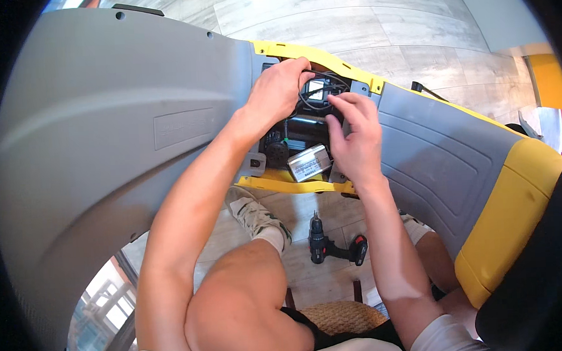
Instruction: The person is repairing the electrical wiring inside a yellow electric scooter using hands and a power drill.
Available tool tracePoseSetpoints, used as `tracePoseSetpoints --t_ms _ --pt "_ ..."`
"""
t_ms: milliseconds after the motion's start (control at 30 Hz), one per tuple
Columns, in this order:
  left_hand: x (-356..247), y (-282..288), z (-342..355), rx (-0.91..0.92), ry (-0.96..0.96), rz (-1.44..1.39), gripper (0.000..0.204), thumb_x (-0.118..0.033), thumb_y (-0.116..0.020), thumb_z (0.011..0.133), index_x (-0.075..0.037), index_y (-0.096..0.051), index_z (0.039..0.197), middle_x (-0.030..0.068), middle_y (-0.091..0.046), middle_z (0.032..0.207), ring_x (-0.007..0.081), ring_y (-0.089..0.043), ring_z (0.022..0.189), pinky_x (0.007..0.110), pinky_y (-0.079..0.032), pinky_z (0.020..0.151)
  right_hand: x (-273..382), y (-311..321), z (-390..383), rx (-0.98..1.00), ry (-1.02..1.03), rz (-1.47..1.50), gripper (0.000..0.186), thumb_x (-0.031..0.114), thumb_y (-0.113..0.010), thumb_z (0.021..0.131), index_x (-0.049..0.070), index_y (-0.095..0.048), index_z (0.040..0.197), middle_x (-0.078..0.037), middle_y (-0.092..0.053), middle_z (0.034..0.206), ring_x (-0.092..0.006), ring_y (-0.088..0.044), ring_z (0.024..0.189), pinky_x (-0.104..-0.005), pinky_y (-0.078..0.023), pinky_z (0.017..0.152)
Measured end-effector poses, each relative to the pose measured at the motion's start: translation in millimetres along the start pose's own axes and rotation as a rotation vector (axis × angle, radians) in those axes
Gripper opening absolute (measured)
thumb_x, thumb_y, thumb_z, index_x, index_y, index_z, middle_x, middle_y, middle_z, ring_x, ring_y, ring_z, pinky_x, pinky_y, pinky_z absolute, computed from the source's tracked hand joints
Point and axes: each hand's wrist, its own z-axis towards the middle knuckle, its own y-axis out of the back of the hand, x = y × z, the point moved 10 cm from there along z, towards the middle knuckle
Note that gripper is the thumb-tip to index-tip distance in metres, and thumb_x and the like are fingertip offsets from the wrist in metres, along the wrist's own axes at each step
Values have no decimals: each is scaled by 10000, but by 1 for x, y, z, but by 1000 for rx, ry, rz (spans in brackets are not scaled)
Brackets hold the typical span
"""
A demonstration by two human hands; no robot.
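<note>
An opened compartment sits between the grey panels of a yellow-edged machine, and both my hands are in it. At its far left side, my left hand (pixel 277 91) is closed, with thumb and fingers on a loop of black cable (pixel 319 105). My right hand (pixel 357 131) holds its thumb and fingers apart, the index fingertip against the right part of that loop. Behind the loop lies a dark part with a white label (pixel 316 90). Nearer to me are a black cylinder (pixel 309 128), a tilted silver metal box (pixel 309 163) and a round black part (pixel 276 152).
Yellow frame rails (pixel 294 185) border the compartment. A grey body panel (pixel 101 89) curves away left, another panel (pixel 435 125) right. A black cordless drill (pixel 325 244) rests on the floor below, near my shoe (pixel 255 215). A woven seat (pixel 340 316) is under me.
</note>
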Motion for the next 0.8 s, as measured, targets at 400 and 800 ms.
tracePoseSetpoints --t_ms 400,800 --pt "6 1 -4 3 71 -70 196 -187 -641 1018 -27 -640 1131 186 -701 1033 402 -688 829 448 -548 746 -35 44 -6 -126 -88 -212 378 -143 -646 797 -74 -694 1166 -201 -661 1257 -368 -598 1199 -431 -490 1055" --pt "-4 8 4 -106 52 -18 207 -160 -690 984 13 -707 1096 207 -737 1039 400 -704 972 421 -552 857 -30 33 -3 -78 -56 -250 376 -103 -679 785 -50 -707 1156 -170 -668 1265 -377 -568 1196 -445 -466 1054"
